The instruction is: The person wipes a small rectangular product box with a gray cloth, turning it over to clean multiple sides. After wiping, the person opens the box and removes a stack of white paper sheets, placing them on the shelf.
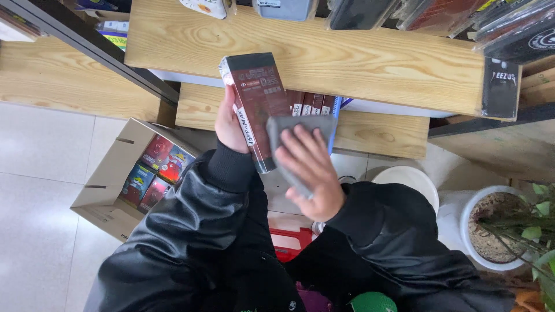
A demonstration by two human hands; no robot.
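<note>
Both arms wear a glossy black leather-look jacket point(191, 231) — ribbed knit cuffs point(230, 167) at the wrists.

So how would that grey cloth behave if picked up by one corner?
The cloth would probably hang limp: it already folds and drapes over the box under the right hand. It looks thin, so likely light. Its matt surface suggests it would not slip easily from a grip.
</note>
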